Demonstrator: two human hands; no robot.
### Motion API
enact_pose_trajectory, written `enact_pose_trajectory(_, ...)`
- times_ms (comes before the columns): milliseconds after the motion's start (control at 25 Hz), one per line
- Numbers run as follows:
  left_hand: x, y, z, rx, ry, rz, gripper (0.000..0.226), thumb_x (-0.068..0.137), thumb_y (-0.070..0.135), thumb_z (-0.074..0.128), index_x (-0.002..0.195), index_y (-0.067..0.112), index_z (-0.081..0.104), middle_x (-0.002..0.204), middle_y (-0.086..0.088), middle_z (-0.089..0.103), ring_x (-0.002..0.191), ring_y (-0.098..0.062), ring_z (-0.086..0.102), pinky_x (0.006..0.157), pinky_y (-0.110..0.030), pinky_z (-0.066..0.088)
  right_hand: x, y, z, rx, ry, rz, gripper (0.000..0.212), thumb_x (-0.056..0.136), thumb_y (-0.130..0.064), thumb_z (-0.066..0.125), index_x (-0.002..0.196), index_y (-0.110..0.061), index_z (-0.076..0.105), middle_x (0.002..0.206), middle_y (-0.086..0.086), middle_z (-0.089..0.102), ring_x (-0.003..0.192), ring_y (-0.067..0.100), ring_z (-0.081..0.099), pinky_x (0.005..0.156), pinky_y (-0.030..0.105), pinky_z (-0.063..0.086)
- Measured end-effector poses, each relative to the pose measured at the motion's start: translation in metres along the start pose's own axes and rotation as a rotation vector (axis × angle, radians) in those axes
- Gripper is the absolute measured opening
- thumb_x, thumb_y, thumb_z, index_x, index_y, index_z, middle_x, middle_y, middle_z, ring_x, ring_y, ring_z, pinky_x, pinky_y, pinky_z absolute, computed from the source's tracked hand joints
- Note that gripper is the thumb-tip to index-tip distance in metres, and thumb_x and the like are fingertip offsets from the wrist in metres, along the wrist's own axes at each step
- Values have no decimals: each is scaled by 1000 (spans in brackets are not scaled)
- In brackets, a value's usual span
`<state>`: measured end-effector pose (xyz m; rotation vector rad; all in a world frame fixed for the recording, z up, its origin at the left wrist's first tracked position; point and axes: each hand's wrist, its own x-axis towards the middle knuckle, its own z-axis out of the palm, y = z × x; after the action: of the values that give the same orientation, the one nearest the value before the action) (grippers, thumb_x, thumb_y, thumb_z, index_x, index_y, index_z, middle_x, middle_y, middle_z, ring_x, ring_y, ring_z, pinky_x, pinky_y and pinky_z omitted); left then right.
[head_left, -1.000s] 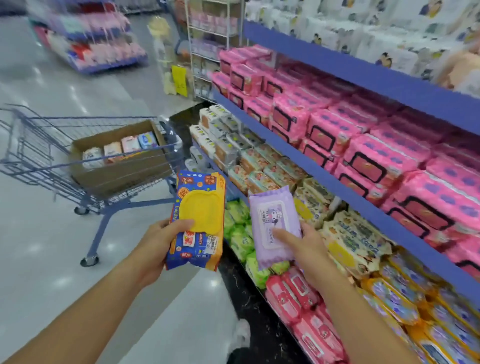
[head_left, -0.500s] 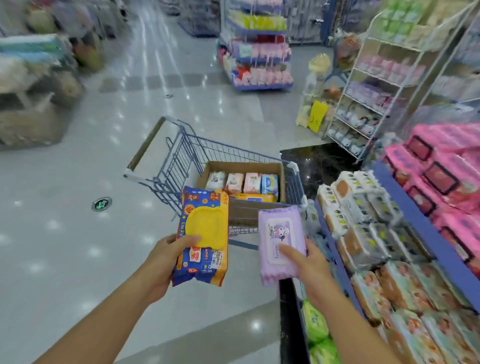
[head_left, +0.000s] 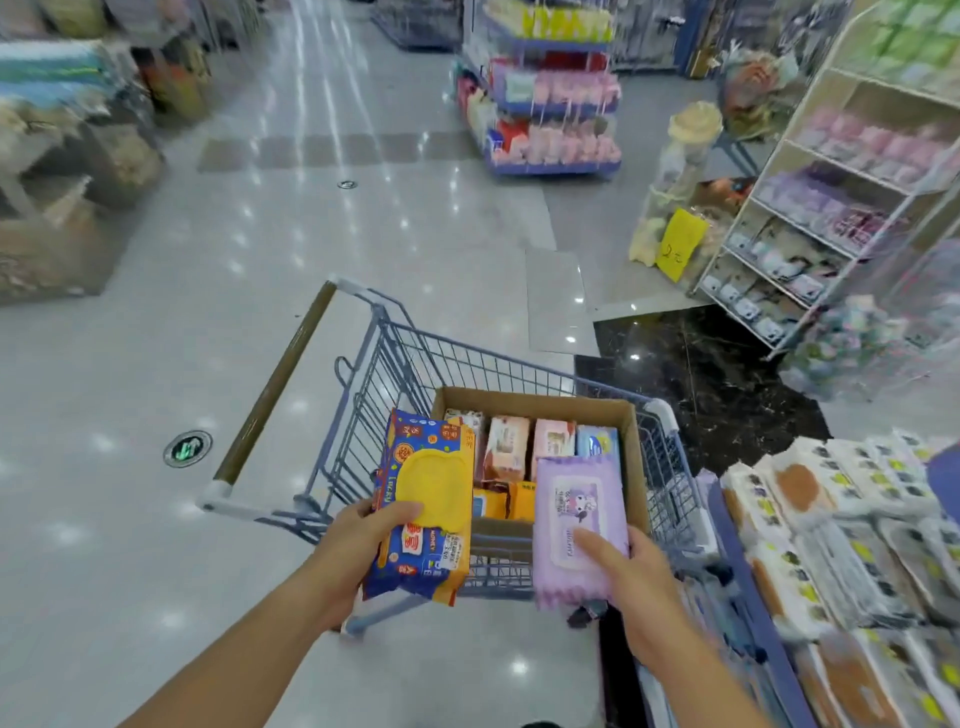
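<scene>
Closed in on shopping cart; brought both packs over cardboard box's near edge. Gripped blue-and-yellow wipes pack in left hand, thumb on yellow lid. Gripped purple wipes pack in right hand, thumb across front. Held side by side, apart.

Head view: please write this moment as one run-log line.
left hand: holds blue-yellow wipes pack | right hand: holds purple wipes pack | near: cardboard box in shopping cart
</scene>
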<state>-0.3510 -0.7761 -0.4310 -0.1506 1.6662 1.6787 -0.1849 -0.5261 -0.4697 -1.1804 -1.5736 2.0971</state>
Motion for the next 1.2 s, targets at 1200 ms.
enact_pose_trajectory(1200,460,-57,44,662,206,-62,32,98,44,56,130,42,57,121,6,69,108,-15,70,86,-43,61,427,117,112,-590,132,207,35,94,-50,57,116,-24,64,110,-1,69,102,20,66,86,45,58)
